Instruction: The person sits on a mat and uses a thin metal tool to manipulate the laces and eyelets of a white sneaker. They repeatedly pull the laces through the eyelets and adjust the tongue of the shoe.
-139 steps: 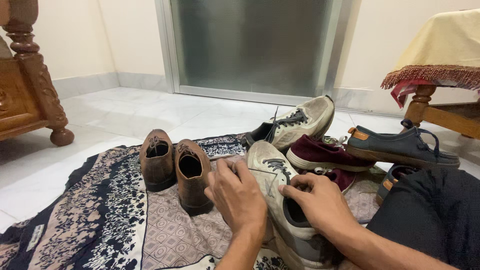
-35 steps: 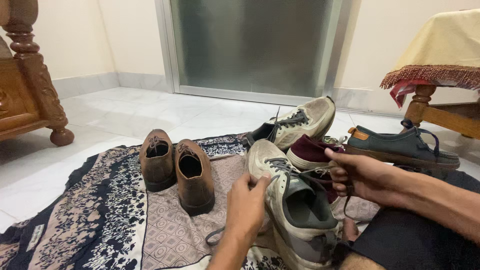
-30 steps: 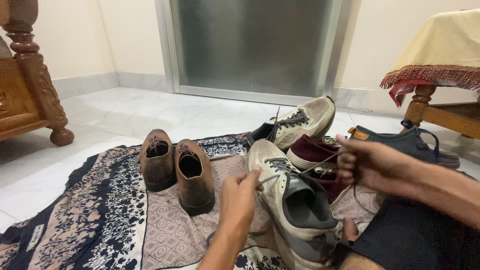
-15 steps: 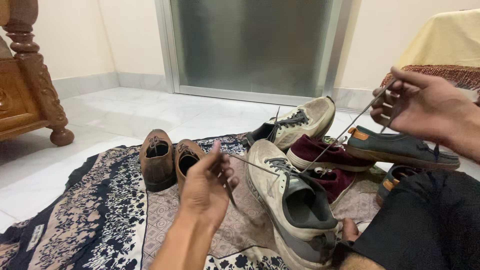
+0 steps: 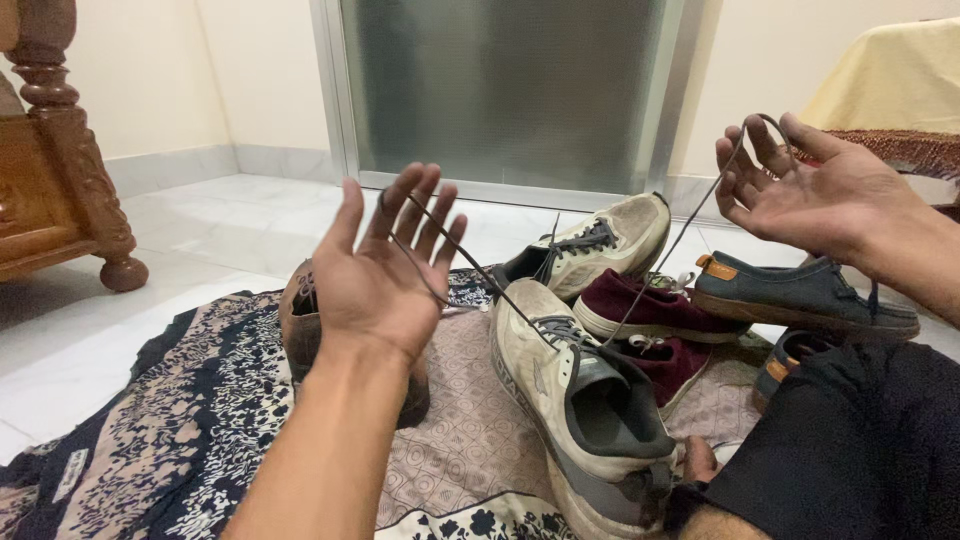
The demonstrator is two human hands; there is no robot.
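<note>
Two bare hands are hovering above a worn off-white sneaker [image 5: 585,400], each with one end of its dark grey shoelace [image 5: 480,275] draped over spread fingers. The left hand [image 5: 385,270] is facing palm-up toward the camera with its fingers fanned wide; the lace is looping across the fingertips and running down over the palm side, and I cannot tell whether any finger is pinching it. The right hand [image 5: 810,190] is raised higher at the right, also loosely open, with the other lace end curling over its index and middle fingers and slanting down to the sneaker's eyelets. Both lace ends are pulling taut from the top of the shoe's lacing.

That sneaker is lying on a patterned cloth [image 5: 160,420] of navy, white and beige, spread over a pale tiled floor [image 5: 200,230], its toe pointing away and its heel close to the person's dark-clad leg [image 5: 860,450]. Just behind it, a matching sneaker [image 5: 600,245] is resting on its side. A pair of maroon shoes [image 5: 650,310] is sitting to the right, touching the near sneaker, and a dark blue sandal [image 5: 800,295] is lying beyond them. A brown leather shoe [image 5: 297,320] is showing partly behind the left forearm. A carved wooden furniture leg [image 5: 70,150] is standing at the far left.
</note>
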